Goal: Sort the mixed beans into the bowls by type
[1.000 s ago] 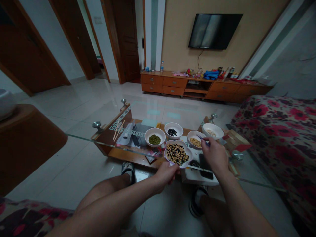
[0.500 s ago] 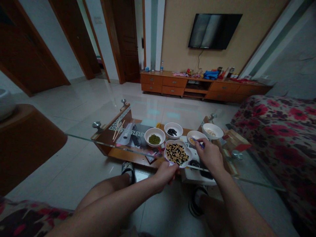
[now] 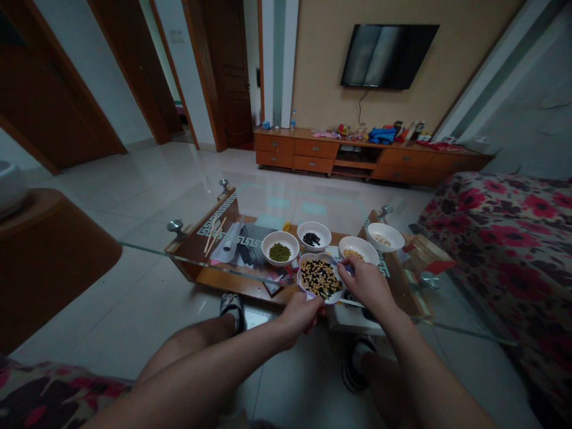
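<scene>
My left hand (image 3: 300, 316) is closed on the near rim of a scalloped bowl (image 3: 342, 292) of mixed black and yellow beans (image 3: 319, 279), held at the glass table's front edge. My right hand (image 3: 364, 283) pinches slim bluish tweezers (image 3: 343, 264) whose tips reach over that bowl's right side; whether they grip a bean is too small to tell. Just beyond the hand stands a white bowl (image 3: 373, 257) with yellow beans (image 3: 351, 254). Farther left are a bowl (image 3: 322, 227) of black beans and a bowl (image 3: 268, 245) of green beans. A bowl (image 3: 393, 232) with pale pieces stands at right.
A pair of chopsticks (image 3: 215, 235) lies on the left of the glass table (image 3: 147, 235). A cardboard box (image 3: 429, 256) is at the right. Papers and other items show through the glass on a lower shelf. A flowered sofa (image 3: 491, 238) borders the right side.
My right hand has moved left and toward me with the tweezers, from the yellow bean bowl to the mixed bean bowl. My left hand stays in place.
</scene>
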A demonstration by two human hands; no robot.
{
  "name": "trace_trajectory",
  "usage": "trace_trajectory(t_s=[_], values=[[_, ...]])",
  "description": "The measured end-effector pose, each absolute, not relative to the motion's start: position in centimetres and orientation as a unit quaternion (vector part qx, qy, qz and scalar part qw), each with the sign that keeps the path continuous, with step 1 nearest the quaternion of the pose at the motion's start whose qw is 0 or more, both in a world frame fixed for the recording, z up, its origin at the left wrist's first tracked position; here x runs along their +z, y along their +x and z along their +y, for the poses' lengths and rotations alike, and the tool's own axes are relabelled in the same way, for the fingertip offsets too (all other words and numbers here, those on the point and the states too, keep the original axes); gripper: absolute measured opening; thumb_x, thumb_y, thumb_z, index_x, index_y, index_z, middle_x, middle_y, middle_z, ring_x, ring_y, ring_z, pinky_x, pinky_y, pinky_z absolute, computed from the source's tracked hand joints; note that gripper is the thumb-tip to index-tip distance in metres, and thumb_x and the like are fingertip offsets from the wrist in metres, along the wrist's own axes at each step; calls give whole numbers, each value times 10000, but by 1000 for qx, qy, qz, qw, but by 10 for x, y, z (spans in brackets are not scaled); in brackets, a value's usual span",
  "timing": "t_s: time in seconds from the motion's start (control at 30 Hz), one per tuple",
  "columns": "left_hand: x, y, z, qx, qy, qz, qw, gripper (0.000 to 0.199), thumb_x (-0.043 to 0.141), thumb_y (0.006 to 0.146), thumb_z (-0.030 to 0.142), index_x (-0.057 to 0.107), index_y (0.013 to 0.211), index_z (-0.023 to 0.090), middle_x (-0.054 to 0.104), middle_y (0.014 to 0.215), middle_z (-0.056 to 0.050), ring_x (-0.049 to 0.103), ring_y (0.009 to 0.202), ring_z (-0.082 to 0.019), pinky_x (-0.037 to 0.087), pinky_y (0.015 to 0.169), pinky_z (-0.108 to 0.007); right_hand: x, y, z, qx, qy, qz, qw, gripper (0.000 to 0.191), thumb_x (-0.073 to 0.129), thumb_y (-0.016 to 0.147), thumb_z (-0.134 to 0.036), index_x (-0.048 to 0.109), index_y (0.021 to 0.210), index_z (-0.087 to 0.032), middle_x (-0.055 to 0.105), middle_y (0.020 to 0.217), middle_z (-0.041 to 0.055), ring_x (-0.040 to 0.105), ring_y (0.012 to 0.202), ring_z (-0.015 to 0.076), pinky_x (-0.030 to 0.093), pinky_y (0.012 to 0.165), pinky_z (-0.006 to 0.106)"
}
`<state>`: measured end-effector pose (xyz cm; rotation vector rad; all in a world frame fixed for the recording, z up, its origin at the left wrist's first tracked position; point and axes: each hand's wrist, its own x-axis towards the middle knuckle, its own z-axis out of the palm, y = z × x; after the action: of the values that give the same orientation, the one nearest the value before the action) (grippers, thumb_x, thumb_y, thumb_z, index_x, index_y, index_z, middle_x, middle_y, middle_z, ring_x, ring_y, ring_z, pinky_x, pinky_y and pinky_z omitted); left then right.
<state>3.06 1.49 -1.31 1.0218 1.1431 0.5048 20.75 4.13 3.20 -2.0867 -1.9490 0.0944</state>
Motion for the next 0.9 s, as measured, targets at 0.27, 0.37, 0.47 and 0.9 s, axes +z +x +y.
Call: trace_trajectory(t_s=[0.27, 0.37, 0.47, 0.9], values=[[-10, 31, 16, 232, 453, 506, 696, 195, 479, 785, 272, 514, 617, 179, 397, 442, 49, 321, 345, -78, 211, 328, -191, 28, 206, 41, 77, -688, -711, 127, 245, 484, 868, -392, 636, 904, -204, 683, 777, 60, 607, 669, 169, 323, 558, 242], [-10, 31, 16, 232, 448, 507, 698, 193, 480, 786, 273, 511, 619, 180, 388, 435, 50, 317, 347, -80, 207, 323, -191, 26, 207, 42, 84, -671, -726, 124, 228, 481, 865, -375, 628, 898, -204, 683, 792, 54, 607, 684, 165, 321, 568, 239], [-11, 31, 15, 233, 450, 507, 697, 189, 465, 785, 262, 516, 623, 180, 380, 431, 51, 314, 348, -82, 204, 321, -192, 25, 206, 42, 84, -670, -728, 123, 226, 476, 864, -370, 623, 885, -200, 683, 790, 55, 607, 684, 166, 313, 563, 240], [-7, 31, 15, 227, 461, 511, 689, 179, 453, 794, 244, 507, 639, 175, 395, 456, 51, 318, 359, -78, 223, 348, -196, 25, 198, 40, 103, -618, -771, 117, 206, 470, 873, -326, 632, 920, -207, 683, 790, 43, 610, 702, 162, 347, 602, 233]])
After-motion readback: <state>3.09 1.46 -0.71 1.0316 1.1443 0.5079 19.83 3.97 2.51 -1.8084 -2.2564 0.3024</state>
